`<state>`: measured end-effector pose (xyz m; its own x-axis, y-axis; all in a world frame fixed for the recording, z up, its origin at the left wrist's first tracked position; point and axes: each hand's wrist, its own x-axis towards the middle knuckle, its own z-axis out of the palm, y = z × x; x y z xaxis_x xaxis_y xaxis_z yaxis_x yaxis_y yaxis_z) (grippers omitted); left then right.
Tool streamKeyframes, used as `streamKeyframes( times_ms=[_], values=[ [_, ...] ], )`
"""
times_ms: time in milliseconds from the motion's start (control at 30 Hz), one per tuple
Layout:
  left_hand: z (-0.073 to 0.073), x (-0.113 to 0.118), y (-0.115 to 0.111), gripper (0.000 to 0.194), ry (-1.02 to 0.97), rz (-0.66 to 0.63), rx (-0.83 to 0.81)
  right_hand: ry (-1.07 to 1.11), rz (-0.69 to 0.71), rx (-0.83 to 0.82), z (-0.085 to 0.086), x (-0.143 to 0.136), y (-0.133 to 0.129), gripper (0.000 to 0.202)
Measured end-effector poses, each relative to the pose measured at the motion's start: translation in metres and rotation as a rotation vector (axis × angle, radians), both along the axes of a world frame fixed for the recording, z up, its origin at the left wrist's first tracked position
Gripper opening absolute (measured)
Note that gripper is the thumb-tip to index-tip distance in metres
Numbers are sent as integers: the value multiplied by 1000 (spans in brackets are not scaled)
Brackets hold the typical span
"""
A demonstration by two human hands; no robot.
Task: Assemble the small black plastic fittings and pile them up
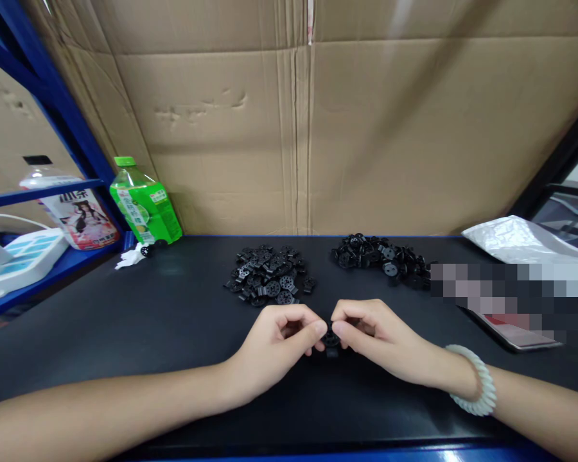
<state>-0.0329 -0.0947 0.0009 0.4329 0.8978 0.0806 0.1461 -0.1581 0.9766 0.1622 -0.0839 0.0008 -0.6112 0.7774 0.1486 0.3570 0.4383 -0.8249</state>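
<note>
Between my two hands is a small round black plastic part (332, 339) with holes in it and a tab at its lower side. My left hand (289, 337) pinches its left side between thumb and fingers. On the other side, my right hand (366, 327) pinches it the same way, the fingertips close to those of the left. Fingers partly cover the part. Just beyond the left hand lies a pile of black perforated round parts (268, 273). A second pile of black parts (373, 253), with smooth-looking discs, sits farther back on the right.
A black work surface (183, 333) spans the front. Cardboard (231, 141) stands behind it. At left are a green bottle (147, 202), another bottle (77, 212), crumpled white tissue (131, 256) and a white device (26, 260). A phone (520, 333) and silvery bag (505, 234) lie at right.
</note>
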Motion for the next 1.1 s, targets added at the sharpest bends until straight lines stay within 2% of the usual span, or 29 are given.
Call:
streamKeyframes(
  times_ms=[333, 533, 733, 800, 933, 1100],
  values=[
    [-1, 0, 0, 19, 8, 7, 57, 41, -28, 68, -3, 0, 1, 29],
    [2, -8, 11, 14, -27, 132, 181, -26, -12, 39, -3, 2, 2, 29],
    [18, -31, 48, 10, 239, 350, 622, -93, 39, 54, 4, 0, -1, 28],
    [21, -37, 58, 12, 321, 394, 666, -114, 64, 73, 5, 0, -1, 29],
    [18, -45, 73, 17, 440, 411, 647, -120, 100, 81, 4, 1, -2, 28],
    [13, -51, 82, 17, 530, 415, 786, -115, 115, 103, 2, 3, 0, 28]
  ],
)
